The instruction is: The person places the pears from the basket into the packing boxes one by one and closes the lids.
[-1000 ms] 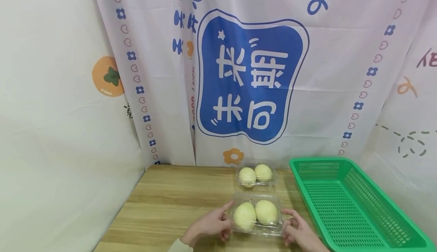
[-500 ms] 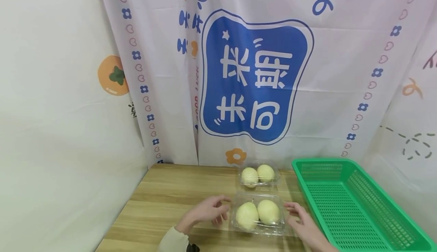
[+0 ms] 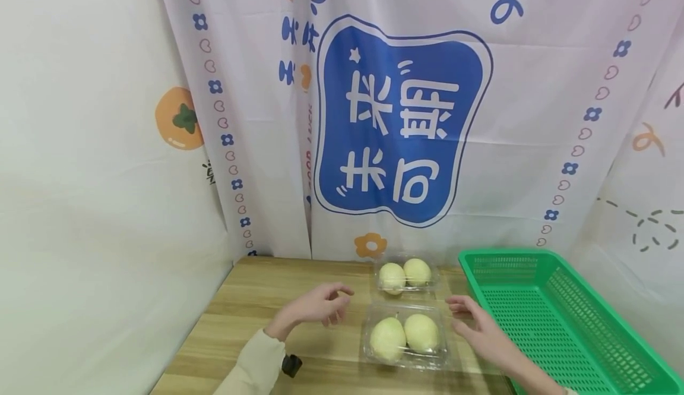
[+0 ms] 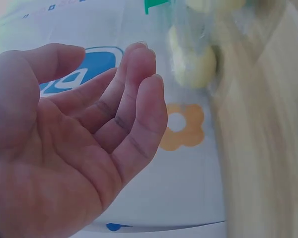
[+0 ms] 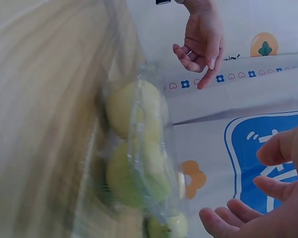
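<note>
A clear plastic clamshell box (image 3: 406,363) with two pale yellow-green pears (image 3: 388,339) inside sits near the front of the wooden table. Behind it stands a second clear box (image 3: 407,288) holding two similar pears (image 3: 417,271). My left hand (image 3: 318,306) hovers to the left of the front box, fingers relaxed and slightly bent, its palm bare in the left wrist view. On the other side, my right hand (image 3: 481,328) is raised between the front box and the green basket, fingers loosely spread. Both hands are apart from the boxes and hold nothing.
A large green plastic basket (image 3: 574,285) with slotted walls stands at the right of the wooden table (image 3: 256,300). A printed white cloth (image 3: 507,181) hangs as a wall behind the table, with more cloth at both sides.
Both hands have let go of the front box's sides, drawn outward and risen away from it. The boxes keep their places on the table; the head view has shifted slightly.
</note>
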`<state>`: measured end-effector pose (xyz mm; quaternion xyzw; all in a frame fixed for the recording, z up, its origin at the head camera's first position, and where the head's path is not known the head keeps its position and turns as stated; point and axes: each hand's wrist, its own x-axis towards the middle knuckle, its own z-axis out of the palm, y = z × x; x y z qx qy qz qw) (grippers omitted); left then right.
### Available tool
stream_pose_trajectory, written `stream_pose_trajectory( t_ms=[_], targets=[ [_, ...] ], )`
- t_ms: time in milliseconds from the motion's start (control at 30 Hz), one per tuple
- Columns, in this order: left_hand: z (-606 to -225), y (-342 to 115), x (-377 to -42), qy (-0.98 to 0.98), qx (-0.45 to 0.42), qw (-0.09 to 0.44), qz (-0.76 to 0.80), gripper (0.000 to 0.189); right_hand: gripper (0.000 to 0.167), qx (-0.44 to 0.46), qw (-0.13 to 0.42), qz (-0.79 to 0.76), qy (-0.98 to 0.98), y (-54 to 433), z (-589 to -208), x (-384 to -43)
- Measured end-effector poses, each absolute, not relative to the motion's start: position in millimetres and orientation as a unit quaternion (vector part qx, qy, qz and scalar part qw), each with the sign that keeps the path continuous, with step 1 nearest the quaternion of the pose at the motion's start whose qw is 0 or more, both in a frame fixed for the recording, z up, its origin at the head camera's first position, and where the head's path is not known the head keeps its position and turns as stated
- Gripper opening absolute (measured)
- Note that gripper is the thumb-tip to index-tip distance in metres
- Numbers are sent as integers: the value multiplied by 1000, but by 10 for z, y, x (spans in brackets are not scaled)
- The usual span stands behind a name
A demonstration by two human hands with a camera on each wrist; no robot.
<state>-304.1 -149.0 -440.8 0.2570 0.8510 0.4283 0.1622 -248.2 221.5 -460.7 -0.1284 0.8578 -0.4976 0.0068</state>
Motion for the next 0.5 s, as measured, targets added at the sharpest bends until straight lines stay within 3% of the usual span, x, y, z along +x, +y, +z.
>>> stream_pose_trajectory(
  t_ms=[500],
  targets=[
    [-3975,-1542,-3358,887,241,138,370,34,44,-203,5,-456,867,2422,-4253,-2876]
  ],
)
